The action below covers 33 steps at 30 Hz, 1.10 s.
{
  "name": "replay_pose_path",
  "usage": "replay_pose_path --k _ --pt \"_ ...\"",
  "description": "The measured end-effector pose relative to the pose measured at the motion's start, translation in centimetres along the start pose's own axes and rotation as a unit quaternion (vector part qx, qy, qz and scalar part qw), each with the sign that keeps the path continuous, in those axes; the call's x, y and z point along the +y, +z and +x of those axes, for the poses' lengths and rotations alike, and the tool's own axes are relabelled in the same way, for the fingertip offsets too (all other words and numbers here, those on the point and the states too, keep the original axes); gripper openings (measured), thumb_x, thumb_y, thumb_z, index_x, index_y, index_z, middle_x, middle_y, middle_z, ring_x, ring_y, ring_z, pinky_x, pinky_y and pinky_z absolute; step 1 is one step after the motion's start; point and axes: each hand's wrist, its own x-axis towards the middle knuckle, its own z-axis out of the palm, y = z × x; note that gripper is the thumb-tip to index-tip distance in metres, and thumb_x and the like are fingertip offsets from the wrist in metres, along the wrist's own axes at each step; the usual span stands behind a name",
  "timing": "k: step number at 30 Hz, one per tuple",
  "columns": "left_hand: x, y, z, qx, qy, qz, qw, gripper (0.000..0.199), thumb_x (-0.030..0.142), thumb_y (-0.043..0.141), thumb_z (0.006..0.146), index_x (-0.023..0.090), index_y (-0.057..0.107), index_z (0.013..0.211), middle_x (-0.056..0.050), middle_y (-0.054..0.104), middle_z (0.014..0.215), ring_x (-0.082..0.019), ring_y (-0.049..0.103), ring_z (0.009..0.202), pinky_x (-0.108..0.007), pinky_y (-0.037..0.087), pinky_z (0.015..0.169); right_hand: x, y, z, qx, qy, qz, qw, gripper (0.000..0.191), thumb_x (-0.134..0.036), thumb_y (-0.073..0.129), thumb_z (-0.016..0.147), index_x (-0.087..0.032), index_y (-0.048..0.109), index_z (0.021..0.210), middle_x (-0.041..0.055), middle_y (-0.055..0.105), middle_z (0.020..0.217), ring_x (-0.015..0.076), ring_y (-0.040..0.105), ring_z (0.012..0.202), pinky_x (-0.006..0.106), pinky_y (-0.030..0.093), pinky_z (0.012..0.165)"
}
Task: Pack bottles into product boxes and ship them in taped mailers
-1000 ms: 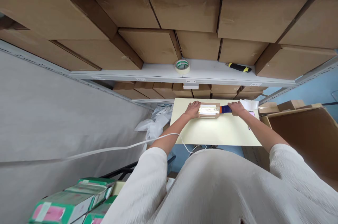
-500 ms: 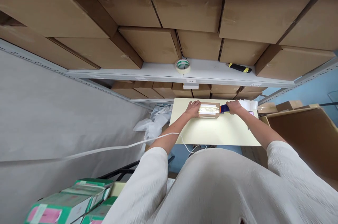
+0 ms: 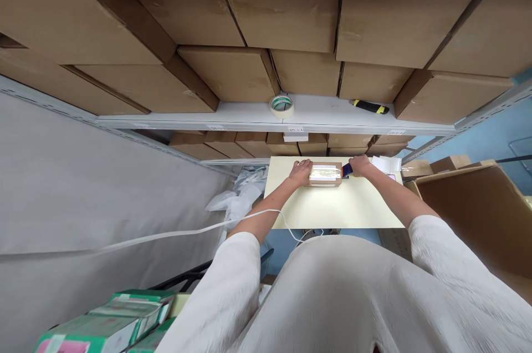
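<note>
A small brown cardboard box point(image 3: 337, 175) lies on the pale yellow tabletop point(image 3: 332, 211), with a white patch and a shiny strip of clear tape along its top. My left hand point(image 3: 301, 172) grips the box's left end, fingers over its edge. My right hand point(image 3: 359, 165) is closed round a dark blue tool with an orange edge, seemingly a tape dispenser point(image 3: 346, 170). The dispenser's front meets the right end of the box. My palm hides its rear part.
Shelves ahead hold large cardboard boxes point(image 3: 307, 6). On the shelf edge are a tape roll point(image 3: 281, 106) and a utility knife point(image 3: 369, 106). A white cable point(image 3: 187, 230) crosses by my left forearm. An open carton point(image 3: 469, 214) stands right; green boxes point(image 3: 108, 320) sit lower left.
My right hand has moved slightly left, closer to the box, and the dispenser is now more tilted. My left hand stays on the box's left end. The whole view has shifted a little.
</note>
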Motion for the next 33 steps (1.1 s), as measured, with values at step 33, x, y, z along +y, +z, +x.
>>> replay_pose_path --k 33 --pt "0.1 0.9 -0.7 0.008 -0.009 0.002 1.0 0.103 0.027 0.087 0.076 0.02 0.034 0.164 -0.022 0.04 0.169 -0.036 0.035 0.159 -0.052 0.028 0.128 5.7 -1.9 -12.7 0.225 -0.086 0.33 0.913 0.043 -0.055 0.046 0.105 -0.023 0.067 0.123 0.0105 0.077 0.115 0.0304 0.067 0.104 0.046 0.05 0.1"
